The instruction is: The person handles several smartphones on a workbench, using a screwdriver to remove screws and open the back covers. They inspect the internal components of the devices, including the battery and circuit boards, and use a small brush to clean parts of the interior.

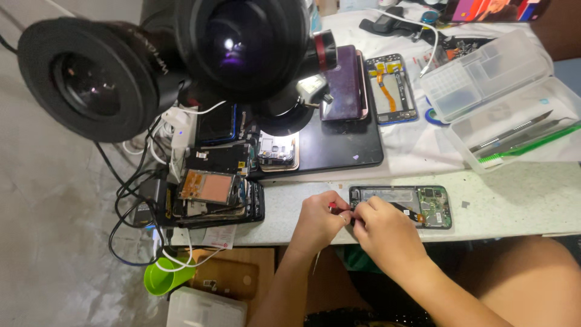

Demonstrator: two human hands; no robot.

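left hand: fingers curled, pinching | right hand: fingers bent, fingertips meeting left | forearms converge

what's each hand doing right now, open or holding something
Left hand: closed around a small red-handled tool.
Right hand: fingers pinched at the edge of the opened phone; what it holds, if anything, cannot be told.

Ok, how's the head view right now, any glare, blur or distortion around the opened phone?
Head view: the opened phone and both hands, left hand and right hand, are evenly lit and sharp. The microscope eyepieces loom large, dark and slightly soft at the top left, with a purple glint on one lens. Edges bow from wide-angle distortion.
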